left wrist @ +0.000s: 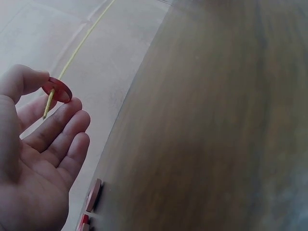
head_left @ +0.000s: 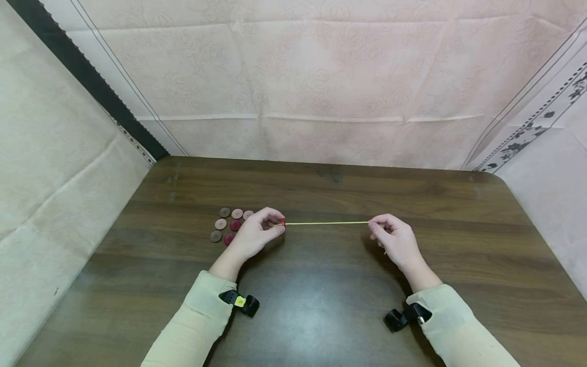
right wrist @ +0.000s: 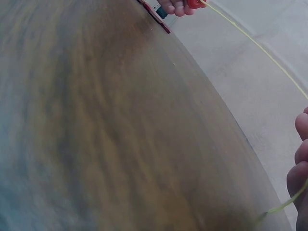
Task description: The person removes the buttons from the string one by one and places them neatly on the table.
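Note:
Between thumb and fingers, my left hand [head_left: 258, 232] pinches a red button [left wrist: 57, 90] by its edge. A yellow string [head_left: 325, 223] passes through the button, and a short end sticks out on the palm side in the left wrist view. Across from it, my right hand [head_left: 395, 239] pinches the string, which runs nearly straight between both hands above the table. A loose tail of string hangs below the right fingers [right wrist: 297, 179] in the right wrist view. Several pink, brown and dark red buttons, among them a brown button [head_left: 216, 236], lie beside the left hand.
The brown wooden table [head_left: 312, 290] reaches back to a pale patterned cloth [head_left: 321, 92] hanging behind it. Similar cloth hangs at both sides. A black wrist camera [head_left: 249, 306] is on the left sleeve and another camera [head_left: 395, 320] on the right.

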### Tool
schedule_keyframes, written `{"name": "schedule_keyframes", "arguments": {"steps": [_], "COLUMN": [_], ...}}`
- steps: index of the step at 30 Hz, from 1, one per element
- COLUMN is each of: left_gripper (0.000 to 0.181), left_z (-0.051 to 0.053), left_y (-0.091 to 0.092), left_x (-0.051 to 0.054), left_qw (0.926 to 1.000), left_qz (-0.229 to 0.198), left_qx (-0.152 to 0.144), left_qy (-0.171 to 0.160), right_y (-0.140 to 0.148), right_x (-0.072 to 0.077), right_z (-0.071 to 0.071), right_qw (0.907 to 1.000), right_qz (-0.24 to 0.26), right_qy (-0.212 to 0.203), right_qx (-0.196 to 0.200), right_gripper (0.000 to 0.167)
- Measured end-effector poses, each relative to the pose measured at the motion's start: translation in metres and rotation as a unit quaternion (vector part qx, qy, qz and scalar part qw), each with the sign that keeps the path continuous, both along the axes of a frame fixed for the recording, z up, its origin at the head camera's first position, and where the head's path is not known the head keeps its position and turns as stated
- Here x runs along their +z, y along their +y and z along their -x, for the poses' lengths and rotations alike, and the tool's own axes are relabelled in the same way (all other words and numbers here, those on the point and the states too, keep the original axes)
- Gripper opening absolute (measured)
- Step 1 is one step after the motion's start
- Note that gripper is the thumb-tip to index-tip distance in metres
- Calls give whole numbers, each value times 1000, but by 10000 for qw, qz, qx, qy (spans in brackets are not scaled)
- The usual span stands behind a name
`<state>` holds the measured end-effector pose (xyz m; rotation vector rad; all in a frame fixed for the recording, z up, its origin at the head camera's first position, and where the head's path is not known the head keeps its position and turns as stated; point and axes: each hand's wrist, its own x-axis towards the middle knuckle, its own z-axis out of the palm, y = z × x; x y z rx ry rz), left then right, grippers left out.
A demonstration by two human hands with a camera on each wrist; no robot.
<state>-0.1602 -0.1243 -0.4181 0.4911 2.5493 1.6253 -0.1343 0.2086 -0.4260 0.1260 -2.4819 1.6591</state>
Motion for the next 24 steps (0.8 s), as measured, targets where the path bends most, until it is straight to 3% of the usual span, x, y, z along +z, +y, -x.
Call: {"name": "schedule_keyframes", "arguments": {"steps": [16,24], "left_gripper": [18,20], "left_z": [0,-1], "left_y": [-6,-5], "left_x": [-1,1], "left_qw": [9999,9999], "left_qz": [48,91], "left_qx": [62,118], "left_qy": [68,5], "right_y": [-3,0], "right_x": [3,-5], "right_z": [0,3], "right_qw": [10000,10000], "right_qz": [28,26], "right_qy": [-87,41], "right_qx": [-33,-4], "right_gripper": [10,11]}}
